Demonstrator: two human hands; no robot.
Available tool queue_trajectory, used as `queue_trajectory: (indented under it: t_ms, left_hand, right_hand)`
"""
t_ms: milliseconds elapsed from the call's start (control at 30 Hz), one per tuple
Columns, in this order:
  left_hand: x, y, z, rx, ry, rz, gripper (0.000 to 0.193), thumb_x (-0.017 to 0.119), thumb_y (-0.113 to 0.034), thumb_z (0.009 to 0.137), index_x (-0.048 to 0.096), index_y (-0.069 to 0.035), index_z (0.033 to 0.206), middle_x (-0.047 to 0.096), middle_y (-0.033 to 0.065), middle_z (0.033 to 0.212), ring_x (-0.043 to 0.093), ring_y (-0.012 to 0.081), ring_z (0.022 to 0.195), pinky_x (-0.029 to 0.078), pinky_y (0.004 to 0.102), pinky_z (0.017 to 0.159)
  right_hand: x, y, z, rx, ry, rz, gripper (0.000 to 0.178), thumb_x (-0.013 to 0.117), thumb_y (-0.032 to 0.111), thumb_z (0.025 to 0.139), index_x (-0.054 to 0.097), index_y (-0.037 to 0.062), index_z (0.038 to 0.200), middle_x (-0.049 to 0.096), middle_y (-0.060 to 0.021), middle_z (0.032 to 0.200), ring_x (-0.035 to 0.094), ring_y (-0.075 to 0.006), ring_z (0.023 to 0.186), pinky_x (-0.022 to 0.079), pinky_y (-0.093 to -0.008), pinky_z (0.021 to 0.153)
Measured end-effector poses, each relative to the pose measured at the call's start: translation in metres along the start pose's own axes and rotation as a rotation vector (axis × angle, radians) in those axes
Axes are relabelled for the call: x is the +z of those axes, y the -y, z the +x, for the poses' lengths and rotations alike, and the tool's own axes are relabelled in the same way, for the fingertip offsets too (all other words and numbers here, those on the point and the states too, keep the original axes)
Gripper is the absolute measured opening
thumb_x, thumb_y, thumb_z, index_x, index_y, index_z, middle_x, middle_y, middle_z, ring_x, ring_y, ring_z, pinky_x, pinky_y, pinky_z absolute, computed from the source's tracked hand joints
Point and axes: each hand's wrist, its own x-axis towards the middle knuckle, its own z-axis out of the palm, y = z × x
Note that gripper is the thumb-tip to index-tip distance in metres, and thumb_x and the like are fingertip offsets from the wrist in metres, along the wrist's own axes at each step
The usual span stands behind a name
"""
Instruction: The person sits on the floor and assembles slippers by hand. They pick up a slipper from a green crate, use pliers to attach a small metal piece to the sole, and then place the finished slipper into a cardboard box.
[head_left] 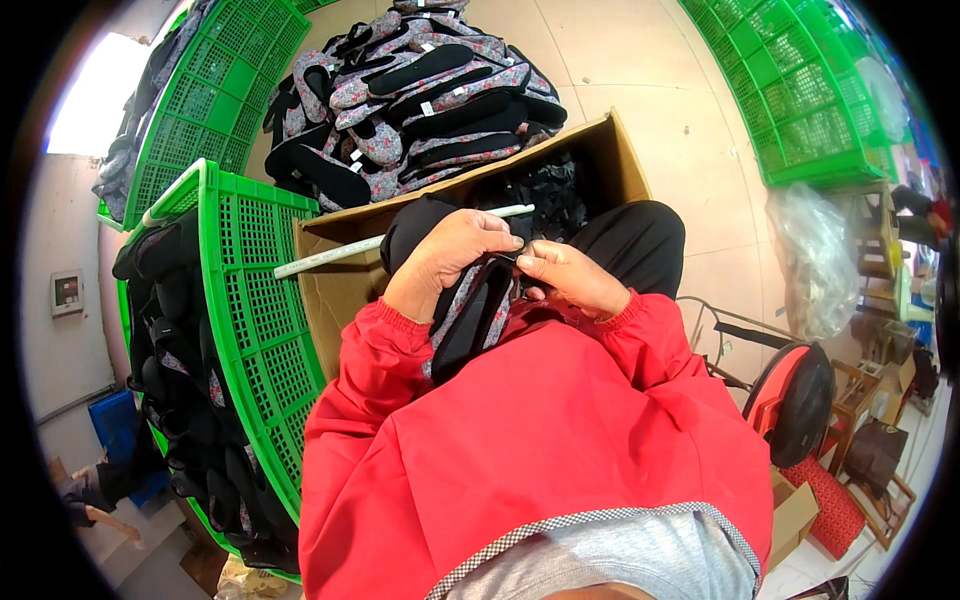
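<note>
In my lap lies a floral and black cloth slipper [470, 318], partly covered by my hands and red sleeves. My left hand [450, 252] is closed, with thumb and finger pinching the dark edge at the slipper's far end. Close beside it, my right hand [575, 274] pinches the same dark edge, its fingers curled. The fingertips of both hands almost meet there. What small piece lies between them is too small to make out.
Beyond my knees stands a cardboard box [625, 160] holding black scraps [560, 200], with a white rod [335, 258] across it. Floral slippers [420, 110] are heaped behind. A green crate [255, 300] of dark slippers is at left; green crates [790, 90] and a plastic bag [815, 260] are at right.
</note>
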Motion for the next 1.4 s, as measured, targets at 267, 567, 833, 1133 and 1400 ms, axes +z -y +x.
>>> queue_trajectory:
  t_ms: [267,567,833,1133,1400]
  left_hand:
    - [0.003,-0.002,-0.001,0.01,-0.021,0.016,0.008,0.07,-0.008,0.086,0.069,-0.001,0.083,0.067,0.0026,0.079,0.061,0.0099,0.07,0.047,0.0238,0.067]
    - [0.013,0.002,0.001,0.052,-0.171,0.057,0.016,0.066,-0.011,0.093,0.07,0.004,0.096,0.069,0.0043,0.082,0.061,0.0091,0.072,0.05,0.0225,0.07]
    - [0.013,0.005,-0.019,0.274,-0.445,0.459,0.019,0.061,-0.006,0.094,0.072,0.002,0.107,0.072,0.0069,0.097,0.063,0.0089,0.079,0.05,0.0225,0.075]
    - [0.034,0.01,-0.071,0.646,-0.514,0.603,0.023,0.068,0.004,0.078,0.062,-0.001,0.1,0.062,0.0036,0.096,0.06,0.0135,0.096,0.048,0.0279,0.088]
    - [0.044,0.023,-0.066,0.94,-0.697,1.006,0.024,0.069,0.005,0.066,0.058,-0.004,0.085,0.061,0.0109,0.086,0.06,0.0303,0.083,0.049,0.0368,0.075]
  right_hand:
    - [-0.01,-0.014,0.006,-0.005,0.025,0.046,0.019,0.054,0.022,0.104,0.058,0.0044,0.096,0.056,-0.0005,0.084,0.047,-0.0082,0.065,0.039,-0.0215,0.059]
    - [-0.013,-0.015,-0.019,-0.019,-0.129,0.049,0.027,0.054,0.034,0.104,0.057,0.0082,0.094,0.054,0.0019,0.068,0.037,-0.0026,0.05,0.026,-0.0192,0.046]
    - [-0.009,-0.018,-0.036,-0.033,-0.089,0.093,0.03,0.053,0.037,0.104,0.056,0.0071,0.101,0.053,0.0006,0.067,0.037,-0.0035,0.051,0.027,-0.0188,0.047]
    - [-0.009,-0.012,-0.033,-0.076,-0.03,-0.038,0.024,0.052,0.03,0.105,0.056,0.0064,0.102,0.054,0.0009,0.076,0.043,-0.0042,0.06,0.031,-0.0185,0.051]
    - [-0.002,-0.012,-0.029,-0.209,0.045,-0.153,0.021,0.051,0.024,0.106,0.057,0.0049,0.103,0.055,0.0,0.08,0.049,-0.0049,0.07,0.039,-0.0199,0.06]
